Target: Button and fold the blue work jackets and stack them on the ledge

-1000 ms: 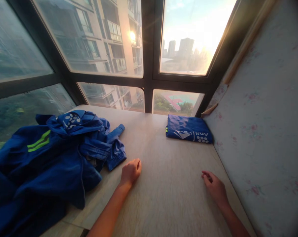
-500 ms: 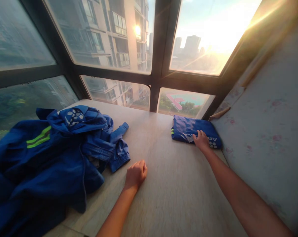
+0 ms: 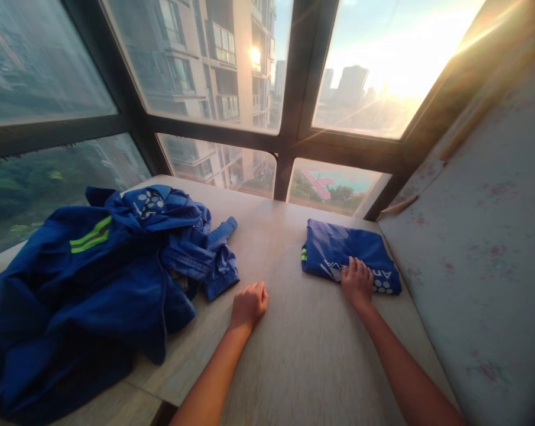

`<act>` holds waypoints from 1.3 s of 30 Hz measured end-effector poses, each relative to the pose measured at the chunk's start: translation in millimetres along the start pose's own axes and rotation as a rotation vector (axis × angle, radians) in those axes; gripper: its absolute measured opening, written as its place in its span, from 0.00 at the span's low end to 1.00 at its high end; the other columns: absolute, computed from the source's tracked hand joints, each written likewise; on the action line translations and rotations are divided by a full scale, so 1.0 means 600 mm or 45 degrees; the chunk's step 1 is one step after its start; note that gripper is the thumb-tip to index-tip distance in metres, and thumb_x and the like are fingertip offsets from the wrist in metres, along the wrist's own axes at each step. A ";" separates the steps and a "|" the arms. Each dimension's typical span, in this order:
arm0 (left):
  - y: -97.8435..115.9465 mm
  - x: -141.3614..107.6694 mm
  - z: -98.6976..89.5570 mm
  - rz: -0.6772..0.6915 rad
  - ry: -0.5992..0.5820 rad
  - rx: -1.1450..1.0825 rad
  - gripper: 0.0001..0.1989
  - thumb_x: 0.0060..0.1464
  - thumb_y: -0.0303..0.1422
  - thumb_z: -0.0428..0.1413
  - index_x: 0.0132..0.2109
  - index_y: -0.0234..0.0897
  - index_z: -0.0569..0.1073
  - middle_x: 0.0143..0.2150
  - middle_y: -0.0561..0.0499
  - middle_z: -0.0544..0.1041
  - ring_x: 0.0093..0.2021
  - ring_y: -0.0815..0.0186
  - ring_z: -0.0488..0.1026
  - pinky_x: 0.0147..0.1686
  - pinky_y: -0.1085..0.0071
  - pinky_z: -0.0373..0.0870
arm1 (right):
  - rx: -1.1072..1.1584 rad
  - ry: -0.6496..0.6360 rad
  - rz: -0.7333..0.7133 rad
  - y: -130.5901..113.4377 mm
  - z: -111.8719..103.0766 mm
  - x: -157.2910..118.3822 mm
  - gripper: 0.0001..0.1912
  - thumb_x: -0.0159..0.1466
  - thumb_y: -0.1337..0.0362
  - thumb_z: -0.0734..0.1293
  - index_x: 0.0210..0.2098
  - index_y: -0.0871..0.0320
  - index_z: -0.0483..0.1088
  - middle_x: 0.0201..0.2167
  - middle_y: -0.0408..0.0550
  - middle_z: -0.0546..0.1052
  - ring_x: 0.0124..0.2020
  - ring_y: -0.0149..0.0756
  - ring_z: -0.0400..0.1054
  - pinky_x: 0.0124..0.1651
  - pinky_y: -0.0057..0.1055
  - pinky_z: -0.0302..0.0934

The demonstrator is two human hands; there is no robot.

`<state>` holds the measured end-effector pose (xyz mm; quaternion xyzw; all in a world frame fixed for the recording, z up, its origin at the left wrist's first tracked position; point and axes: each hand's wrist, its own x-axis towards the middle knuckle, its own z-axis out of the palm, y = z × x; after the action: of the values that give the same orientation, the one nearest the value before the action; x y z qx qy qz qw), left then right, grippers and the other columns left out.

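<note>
My right hand (image 3: 358, 282) lies on the near edge of a folded blue jacket (image 3: 324, 242) with white lettering, its fingers stretched flat over the top. On the table (image 3: 289, 331), my left hand (image 3: 250, 302) rests as a closed fist with nothing visible in it. A loose, crumpled blue jacket (image 3: 103, 284) with a yellow-green stripe and a white dotted print spreads over the left side. One of its cuffs ends just left of my fist, apart from it.
Dark-framed windows (image 3: 289, 112) stand behind the table, with low sunlight coming through. A wall with flowered paper (image 3: 484, 284) borders the right side. A dark gap (image 3: 164, 412) shows at the table's near edge, beside my left forearm.
The folded jacket has slid toward me under my right hand. My left fist stays on the table. The view has shifted slightly to the left.
</note>
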<state>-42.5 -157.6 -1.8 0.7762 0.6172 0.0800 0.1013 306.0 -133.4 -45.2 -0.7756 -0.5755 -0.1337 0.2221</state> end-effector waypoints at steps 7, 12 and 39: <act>0.002 -0.004 -0.009 0.004 0.005 -0.002 0.11 0.64 0.33 0.44 0.38 0.41 0.70 0.38 0.48 0.78 0.39 0.61 0.74 0.32 0.68 0.56 | 0.042 -0.037 -0.129 -0.035 -0.083 -0.152 0.26 0.69 0.56 0.55 0.60 0.64 0.65 0.57 0.64 0.70 0.59 0.54 0.62 0.60 0.50 0.52; 0.004 -0.007 -0.015 0.000 -0.010 -0.016 0.12 0.65 0.34 0.44 0.38 0.40 0.71 0.40 0.47 0.78 0.40 0.61 0.74 0.34 0.68 0.57 | 0.123 -0.068 -0.160 -0.056 -0.145 -0.234 0.25 0.68 0.54 0.57 0.59 0.58 0.66 0.55 0.61 0.72 0.56 0.54 0.64 0.56 0.52 0.56; 0.009 -0.010 -0.033 -0.056 -0.041 -0.002 0.14 0.65 0.36 0.42 0.39 0.41 0.71 0.38 0.48 0.78 0.38 0.63 0.74 0.30 0.69 0.53 | 0.925 -0.307 0.461 0.137 -0.128 -0.044 0.28 0.55 0.50 0.67 0.50 0.60 0.74 0.54 0.61 0.75 0.54 0.52 0.70 0.56 0.49 0.64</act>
<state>-43.5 -163.3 18.6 0.7635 0.6324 0.0657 0.1133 380.0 -213.5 -6.6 -0.7456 -0.4616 0.2107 0.4320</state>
